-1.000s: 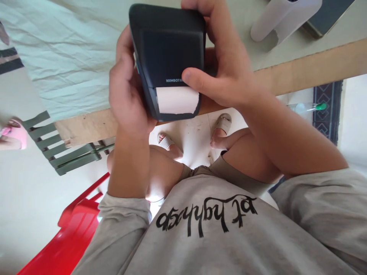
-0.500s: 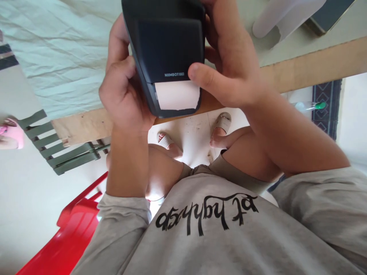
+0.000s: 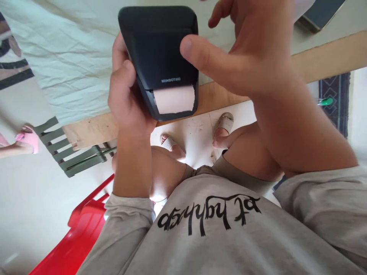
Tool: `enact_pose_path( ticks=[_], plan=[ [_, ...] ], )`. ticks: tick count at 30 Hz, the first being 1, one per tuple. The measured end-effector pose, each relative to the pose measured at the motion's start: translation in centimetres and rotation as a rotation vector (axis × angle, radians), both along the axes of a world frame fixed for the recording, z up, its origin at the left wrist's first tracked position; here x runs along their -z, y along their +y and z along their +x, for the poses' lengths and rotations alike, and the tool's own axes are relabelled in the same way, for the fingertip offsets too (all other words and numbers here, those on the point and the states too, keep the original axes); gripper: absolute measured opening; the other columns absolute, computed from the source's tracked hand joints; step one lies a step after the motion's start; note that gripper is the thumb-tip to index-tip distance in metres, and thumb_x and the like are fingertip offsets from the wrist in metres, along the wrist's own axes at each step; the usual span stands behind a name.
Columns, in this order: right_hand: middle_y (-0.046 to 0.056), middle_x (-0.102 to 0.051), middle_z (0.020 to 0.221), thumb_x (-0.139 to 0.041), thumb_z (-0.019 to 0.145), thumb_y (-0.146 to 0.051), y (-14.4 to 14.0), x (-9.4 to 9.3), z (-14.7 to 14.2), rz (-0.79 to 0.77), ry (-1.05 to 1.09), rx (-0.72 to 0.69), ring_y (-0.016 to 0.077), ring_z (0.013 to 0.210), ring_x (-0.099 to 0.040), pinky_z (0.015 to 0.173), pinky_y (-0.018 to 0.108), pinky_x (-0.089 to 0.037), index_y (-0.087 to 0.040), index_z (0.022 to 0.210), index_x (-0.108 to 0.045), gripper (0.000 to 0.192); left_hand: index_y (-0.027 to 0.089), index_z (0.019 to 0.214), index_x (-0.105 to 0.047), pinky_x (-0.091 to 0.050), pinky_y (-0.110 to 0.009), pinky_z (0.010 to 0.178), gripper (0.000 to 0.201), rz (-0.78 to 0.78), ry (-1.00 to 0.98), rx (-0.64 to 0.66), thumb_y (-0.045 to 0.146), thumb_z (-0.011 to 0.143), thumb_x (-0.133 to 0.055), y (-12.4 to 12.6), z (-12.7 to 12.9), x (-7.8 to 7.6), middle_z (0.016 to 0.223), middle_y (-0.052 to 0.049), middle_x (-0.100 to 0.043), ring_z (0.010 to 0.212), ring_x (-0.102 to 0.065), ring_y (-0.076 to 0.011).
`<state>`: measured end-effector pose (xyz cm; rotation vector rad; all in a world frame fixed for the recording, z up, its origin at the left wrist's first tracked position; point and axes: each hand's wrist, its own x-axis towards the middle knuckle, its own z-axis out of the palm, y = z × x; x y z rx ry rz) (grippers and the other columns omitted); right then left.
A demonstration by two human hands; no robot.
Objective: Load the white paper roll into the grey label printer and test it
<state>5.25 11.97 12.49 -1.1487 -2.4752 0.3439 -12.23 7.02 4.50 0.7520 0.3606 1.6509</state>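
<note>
A wooden table [image 3: 321,57] draped with a pale cloth [image 3: 65,57] fills the top of the view. Above its near edge the left hand [image 3: 126,99] grips a black label printer [image 3: 160,53] by its side, a torn strip of white paper [image 3: 174,100] poking from the slot. The right hand [image 3: 252,49] hovers just beside the printer, fingers loose and holding nothing.

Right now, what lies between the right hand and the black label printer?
Nothing: in the head view the right hand is lifted open beside the label printer, which the left hand grips.
</note>
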Motion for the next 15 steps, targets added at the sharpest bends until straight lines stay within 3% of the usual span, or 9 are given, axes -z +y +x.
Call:
enact_pose_path(
  ticks=[4,8,10,11,12,13,14,15],
  plan=[
    [-0.008,-0.048,0.126,-0.026,0.085,-0.059,0.0,-1.0,-0.3,0.066,-0.102,-0.236,-0.0015,0.117,-0.046,0.11,0.012,-0.041,-0.019,0.13,-0.045,0.063,0.022,0.105,-0.059,-0.044,-0.036,0.112,0.026,-0.028,0.102,-0.045,0.025,0.09,-0.039,0.4,-0.2,0.7,0.101,-0.003,-0.067,0.102,-0.064,-0.0179],
    [-0.009,-0.051,0.121,-0.03,0.083,-0.06,0.2,-1.0,-0.1,0.186,-0.166,-0.2,0.005,0.116,-0.052,0.113,0.021,-0.043,-0.024,0.125,-0.047,0.058,0.023,0.108,-0.06,-0.041,-0.041,0.117,0.023,-0.056,0.113,-0.003,0.028,0.088,-0.049,0.6,-0.6,0.9,0.108,-0.002,-0.069,0.113,-0.062,-0.0222],
    [-0.009,-0.053,0.115,-0.027,0.083,-0.064,-0.1,-1.3,-0.4,0.181,-0.166,-0.077,0.005,0.113,-0.056,0.103,0.016,-0.047,-0.029,0.127,-0.048,0.06,0.023,0.109,-0.059,-0.043,-0.04,0.116,0.023,-0.066,0.112,0.025,0.028,0.088,-0.051,0.4,-0.6,0.7,0.109,-0.001,-0.069,0.116,-0.062,-0.0222],
    [-0.007,-0.055,0.108,-0.024,0.084,-0.065,-0.3,-1.5,-0.8,0.147,-0.151,0.037,0.0037,0.109,-0.057,0.091,0.009,-0.048,-0.027,0.123,-0.053,0.062,0.023,0.109,-0.059,-0.044,-0.04,0.115,0.023,-0.072,0.123,0.024,0.029,0.088,-0.052,0.3,-0.6,0.6,0.11,-0.001,-0.068,0.116,-0.061,-0.0223],
    [-0.005,-0.057,0.096,-0.022,0.084,-0.064,-0.5,-1.8,-1.3,0.09,-0.128,0.167,0.0015,0.103,-0.058,0.074,-0.001,-0.041,-0.023,0.115,-0.06,0.064,0.024,0.109,-0.06,-0.045,-0.04,0.113,0.023,-0.075,0.141,0.012,0.03,0.089,-0.051,0.2,-0.5,0.5,0.11,0.0,-0.068,0.117,-0.061,-0.0226],
    [-0.001,-0.055,0.083,-0.024,0.084,-0.062,-0.7,-2.1,-1.9,0.032,-0.1,0.297,0.0001,0.098,-0.059,0.059,-0.007,-0.025,-0.016,0.101,-0.065,0.064,0.026,0.109,-0.06,-0.047,-0.04,0.112,0.023,-0.081,0.163,-0.001,0.031,0.089,-0.05,0.1,-0.4,0.4,0.11,0.0,-0.069,0.116,-0.061,-0.0231],
    [0.001,-0.052,0.075,-0.028,0.083,-0.059,-0.8,-2.2,-2.3,-0.009,-0.057,0.391,-0.0007,0.093,-0.06,0.053,-0.007,-0.01,-0.01,0.088,-0.065,0.062,0.027,0.108,-0.061,-0.049,-0.04,0.11,0.023,-0.088,0.179,-0.017,0.031,0.089,-0.049,0.0,-0.3,0.3,0.109,0.0,-0.069,0.116,-0.062,-0.0237],
    [0.001,-0.048,0.07,-0.032,0.082,-0.057,-0.8,-2.1,-2.7,-0.024,-0.013,0.43,-0.0001,0.091,-0.06,0.051,-0.006,-0.006,-0.007,0.078,-0.062,0.059,0.027,0.108,-0.062,-0.05,-0.041,0.108,0.023,-0.096,0.189,-0.028,0.031,0.089,-0.047,-0.1,-0.3,0.3,0.109,0.0,-0.069,0.114,-0.062,-0.0243]
  ],
)
